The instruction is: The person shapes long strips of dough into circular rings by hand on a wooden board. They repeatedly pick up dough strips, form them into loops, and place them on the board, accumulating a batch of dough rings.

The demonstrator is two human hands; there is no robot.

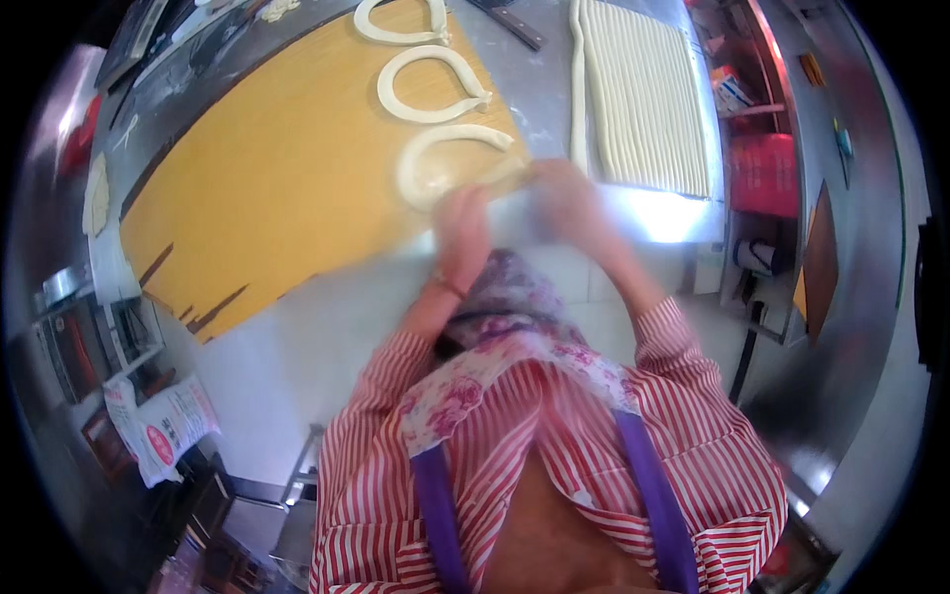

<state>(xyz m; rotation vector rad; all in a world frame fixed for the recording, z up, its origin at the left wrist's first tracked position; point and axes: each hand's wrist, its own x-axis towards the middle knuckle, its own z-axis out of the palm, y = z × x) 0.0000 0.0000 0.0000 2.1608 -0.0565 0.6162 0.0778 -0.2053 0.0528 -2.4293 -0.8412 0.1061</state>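
A pale dough rope (413,163) lies in an open loop at the near right edge of a yellow board. One of its ends lies loose at the upper right of the loop, while its lower stretch runs between my hands. My left hand (462,236) is closed on that stretch at the board's near edge. My right hand (572,206), smeared by motion, is closed around the end further right. Beyond them lie a dough ring (388,96) with pinched ends and another dough ring (362,22) at the top.
The yellow board (267,168) covers much of the metal table (539,94). Right of my hands, several dough strips (648,99) lie side by side, with a separate strip (578,89) left of them. A dark flat tool (515,25) lies at the back. Shelves (767,109) stand right.
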